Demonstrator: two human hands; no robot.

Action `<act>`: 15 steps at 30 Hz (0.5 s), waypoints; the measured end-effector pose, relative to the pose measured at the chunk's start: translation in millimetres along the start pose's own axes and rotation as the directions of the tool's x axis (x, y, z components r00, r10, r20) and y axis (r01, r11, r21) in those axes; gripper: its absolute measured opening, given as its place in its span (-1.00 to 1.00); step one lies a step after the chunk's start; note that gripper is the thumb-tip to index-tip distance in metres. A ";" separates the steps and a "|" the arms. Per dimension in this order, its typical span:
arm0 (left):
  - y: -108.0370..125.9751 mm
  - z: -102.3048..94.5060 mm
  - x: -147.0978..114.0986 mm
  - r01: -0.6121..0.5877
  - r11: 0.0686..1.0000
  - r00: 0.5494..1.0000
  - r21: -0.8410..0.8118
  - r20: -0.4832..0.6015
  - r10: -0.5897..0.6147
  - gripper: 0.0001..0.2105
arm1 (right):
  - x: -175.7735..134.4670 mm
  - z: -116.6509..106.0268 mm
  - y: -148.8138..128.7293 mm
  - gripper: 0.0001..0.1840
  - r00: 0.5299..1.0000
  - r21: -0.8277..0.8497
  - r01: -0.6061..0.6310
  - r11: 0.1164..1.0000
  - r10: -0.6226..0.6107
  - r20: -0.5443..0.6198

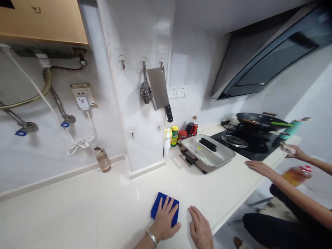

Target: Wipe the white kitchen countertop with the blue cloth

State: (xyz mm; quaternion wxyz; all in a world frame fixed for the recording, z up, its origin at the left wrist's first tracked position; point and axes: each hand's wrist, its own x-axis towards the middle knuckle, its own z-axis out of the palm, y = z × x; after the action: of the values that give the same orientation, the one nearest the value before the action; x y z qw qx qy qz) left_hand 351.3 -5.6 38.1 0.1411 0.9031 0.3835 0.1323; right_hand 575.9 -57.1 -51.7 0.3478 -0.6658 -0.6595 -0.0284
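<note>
Here's the blue cloth on the table, nearer than the lidded pan and left of it; left hand spread flat on top, fingers ungripped. Right hand, fingers extended, rests seemingly empty before the pan. Press evenly, palm flat!

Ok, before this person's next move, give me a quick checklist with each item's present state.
1. Left hand on the blue cloth: ok, fingers spread over it.
2. Right hand holding nothing: ok, none seen; it is beside the cloth, near the edge of the counter.
3. Co-worker's nearer hand apart from both hands: ok, it is beyond them, near the lidded pan.
4. Cleaver hung up: ok, on a wall hook.
5. Cloth damp or dry: cannot tell.
</note>
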 end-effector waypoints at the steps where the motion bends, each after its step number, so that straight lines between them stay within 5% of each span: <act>1: -3.2 -2.5 -3.8 0.004 1.000 1.000 -0.016 -0.019 -0.004 -0.39 | 0.9 -1.7 -0.4 -0.52 1.000 0.037 -0.001 0.999 0.002 -0.023; 5: -36.8 -12.5 -35.2 0.228 0.974 0.963 0.004 -0.146 -0.225 -0.50 | 16.3 1.4 -18.6 -0.52 0.996 0.118 -0.008 0.993 0.019 -0.089; 9: -85.9 -22.3 -69.5 0.524 0.851 0.820 0.028 -0.289 -0.495 -0.48 | 46.0 22.3 -78.9 -0.51 0.992 0.166 0.127 0.978 -0.126 -0.016; 12: -117.7 -19.8 -86.4 0.665 0.743 0.702 0.081 -0.406 -0.585 -0.51 | 63.0 34.3 -127.5 -0.47 0.954 0.132 0.202 0.970 -0.225 0.197; 15: -138.5 -7.1 -95.8 0.701 0.696 0.657 0.155 -0.521 -0.545 -0.52 | 68.9 35.1 -147.5 -0.43 0.908 0.069 0.199 0.978 -0.211 0.363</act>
State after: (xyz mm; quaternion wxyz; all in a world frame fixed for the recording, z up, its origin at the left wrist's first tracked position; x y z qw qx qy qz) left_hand 193.8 17.9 -17.2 -0.0708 0.6679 0.7121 0.2046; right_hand 437.5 3.1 18.7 0.2233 -0.5810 -0.7794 0.0707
